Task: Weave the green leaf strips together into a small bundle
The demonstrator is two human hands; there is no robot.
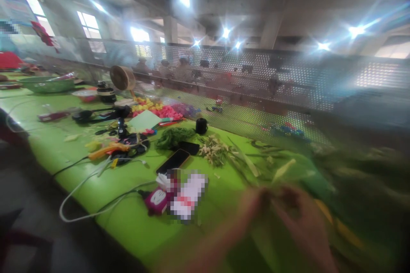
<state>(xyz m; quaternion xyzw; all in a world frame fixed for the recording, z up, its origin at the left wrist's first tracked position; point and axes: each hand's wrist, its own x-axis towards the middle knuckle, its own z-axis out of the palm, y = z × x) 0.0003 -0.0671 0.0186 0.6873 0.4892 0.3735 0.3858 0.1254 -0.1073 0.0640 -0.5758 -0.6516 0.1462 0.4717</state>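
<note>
My left hand (251, 202) and my right hand (299, 213) are close together at the lower right, over the green table (128, 226). Both have their fingers pinched on a pale green leaf strip (267, 243), which hangs down between them; motion smears the fingertips. Behind the hands a pale yellow-green piece of leaf (283, 170) sticks up. A heap of short, pale cut pieces (214, 150) lies beyond my left hand. Long leaf strips (245, 158) are spread beside that heap.
Two dark phones (173, 161) and a purple tissue pack (157, 200) lie left of my hands. Further left are white cables (68, 217), an orange-handled tool (107, 151) and a green basin (48, 85). A perforated metal screen (224, 81) runs along the back.
</note>
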